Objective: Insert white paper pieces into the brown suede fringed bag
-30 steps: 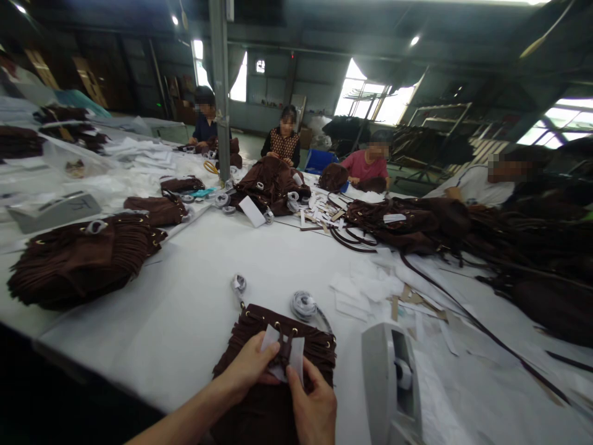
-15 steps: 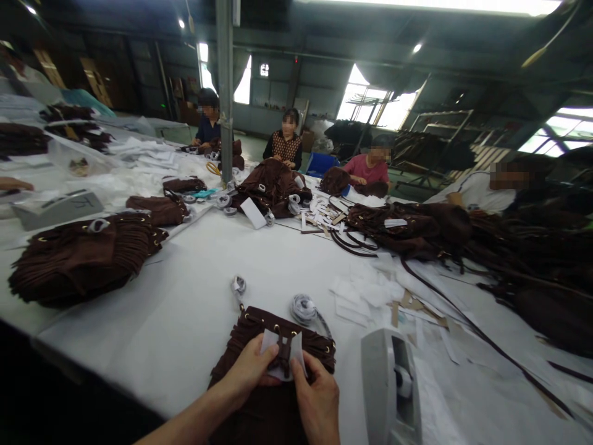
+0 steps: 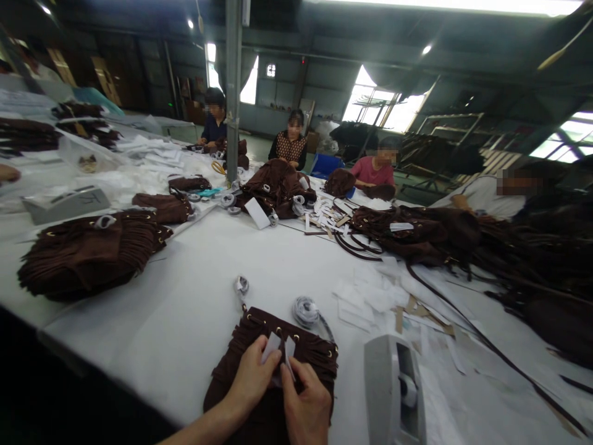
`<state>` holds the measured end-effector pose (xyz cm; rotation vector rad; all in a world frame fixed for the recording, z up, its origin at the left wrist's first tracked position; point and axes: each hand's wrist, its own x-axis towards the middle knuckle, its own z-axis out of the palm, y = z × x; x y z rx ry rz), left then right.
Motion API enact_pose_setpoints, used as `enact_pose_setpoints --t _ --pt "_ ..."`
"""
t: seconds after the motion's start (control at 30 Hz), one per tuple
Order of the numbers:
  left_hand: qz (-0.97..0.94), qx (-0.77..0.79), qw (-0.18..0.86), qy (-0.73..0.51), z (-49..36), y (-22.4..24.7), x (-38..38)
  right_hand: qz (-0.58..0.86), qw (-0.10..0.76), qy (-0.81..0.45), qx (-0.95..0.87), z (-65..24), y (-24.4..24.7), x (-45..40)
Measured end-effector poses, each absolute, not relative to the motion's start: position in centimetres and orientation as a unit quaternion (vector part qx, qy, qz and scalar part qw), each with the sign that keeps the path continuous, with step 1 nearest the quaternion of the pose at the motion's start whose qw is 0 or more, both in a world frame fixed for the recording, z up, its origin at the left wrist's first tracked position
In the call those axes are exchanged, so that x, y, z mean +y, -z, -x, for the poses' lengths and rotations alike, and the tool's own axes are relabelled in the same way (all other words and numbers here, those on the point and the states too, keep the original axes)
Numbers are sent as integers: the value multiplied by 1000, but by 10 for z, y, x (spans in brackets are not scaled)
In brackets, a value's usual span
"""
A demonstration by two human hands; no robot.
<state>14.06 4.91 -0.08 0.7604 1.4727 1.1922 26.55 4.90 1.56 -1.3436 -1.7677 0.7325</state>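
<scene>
A dark brown fringed bag (image 3: 259, 321) with brass eyelets lies on the table directly before me. Over its front, a piece of white paper (image 3: 271, 347) is folded around the drawstring ends, which are mostly covered by my fingers. My left hand (image 3: 252, 377) pinches the paper's left side between thumb and fingers. On the other side, my right hand (image 3: 306, 395) is closed on the right flap of the same paper. Two wrapped coils, a larger strap coil (image 3: 306, 311) and a smaller coil (image 3: 241, 285), lie past the bag's top edge, joined to it.
A grey tape dispenser (image 3: 386, 386) stands right of the bag. Paper scraps (image 3: 365, 296) lie beyond it. Another fringed bag (image 3: 92, 250) is at left, with piled brown bags (image 3: 278, 188) farther back near a metal post (image 3: 232, 93). Several co-workers sit across the table.
Both sides of the white paper have been folded inward over the drawstring ends, and my hands are closer together. The whole view has shifted slightly.
</scene>
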Motion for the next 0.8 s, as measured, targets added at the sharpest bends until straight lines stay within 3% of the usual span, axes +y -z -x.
enact_pose_setpoints --t 0.5,0.8 --pt "-354 633 473 -501 -142 -5 39 446 374 -272 -766 -263 -17 44" --pt "-381 598 507 -490 -126 -8 45 379 338 -384 -771 -265 -32 50"
